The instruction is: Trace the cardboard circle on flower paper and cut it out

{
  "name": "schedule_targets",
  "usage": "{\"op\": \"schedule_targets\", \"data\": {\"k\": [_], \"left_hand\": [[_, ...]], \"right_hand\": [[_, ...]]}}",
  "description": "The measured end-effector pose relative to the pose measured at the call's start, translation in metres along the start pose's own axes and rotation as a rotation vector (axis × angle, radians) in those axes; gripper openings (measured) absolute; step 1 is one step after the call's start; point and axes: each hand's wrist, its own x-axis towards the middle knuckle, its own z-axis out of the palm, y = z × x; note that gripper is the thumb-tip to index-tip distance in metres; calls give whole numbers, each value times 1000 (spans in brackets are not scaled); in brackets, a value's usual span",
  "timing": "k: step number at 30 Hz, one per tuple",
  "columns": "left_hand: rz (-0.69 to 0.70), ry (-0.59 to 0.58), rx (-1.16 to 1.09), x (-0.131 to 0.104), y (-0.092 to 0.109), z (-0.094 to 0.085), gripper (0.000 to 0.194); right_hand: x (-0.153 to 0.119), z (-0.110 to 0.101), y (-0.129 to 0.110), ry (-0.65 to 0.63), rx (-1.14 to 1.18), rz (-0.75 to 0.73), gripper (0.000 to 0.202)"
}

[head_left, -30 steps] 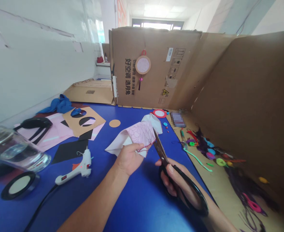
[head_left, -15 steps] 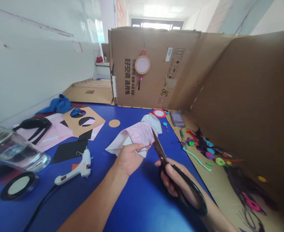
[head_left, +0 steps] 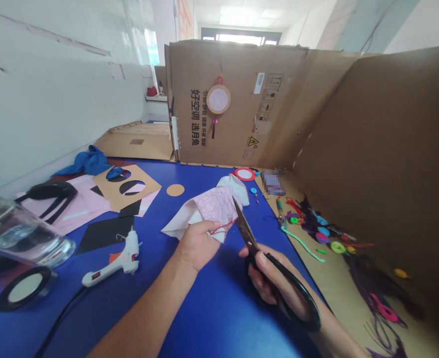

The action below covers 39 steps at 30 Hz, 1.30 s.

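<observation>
My left hand (head_left: pixel 200 243) pinches a folded piece of patterned pale pink cloth (head_left: pixel 215 206) with white lining and a dark red stitched edge. A white flap (head_left: pixel 234 186) of fabric spreads out behind it. In my right hand (head_left: pixel 270 276) are large scissors (head_left: pixel 246 231) with black handles, my fingers wrapped through and around the loops. The blades point up and left, their tips at the right edge of the cloth; whether they touch it I cannot tell.
Left lie a glue gun (head_left: pixel 128 256), a glass jar (head_left: pixel 29 238), a tape roll (head_left: pixel 27 288), black paper (head_left: pixel 105 233) and brown card (head_left: pixel 130 186) with holes. A cardboard wall (head_left: pixel 234 139) stands behind; coloured trinkets (head_left: pixel 324 232) and threads lie right.
The view has shifted slightly, so the surroundings sit a little further left. My hands, the cloth and the scissors look nearly the same as before.
</observation>
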Motion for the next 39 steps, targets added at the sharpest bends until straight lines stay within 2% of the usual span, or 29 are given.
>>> {"op": "schedule_targets", "data": {"k": [7, 21, 32, 39], "left_hand": [[7, -31, -48, -1, 1, 2, 93], [-3, 10, -40, 0, 1, 1, 90], [5, 24, -37, -1, 2, 0, 93], [27, 43, -46, 0, 2, 1, 95]], "right_hand": [[-2, 2, 0, 9, 51, 19, 57], [-2, 7, -6, 40, 73, 61, 57], [-3, 7, -4, 26, 66, 67, 57], [-3, 4, -7, -38, 112, 73, 60]]}}
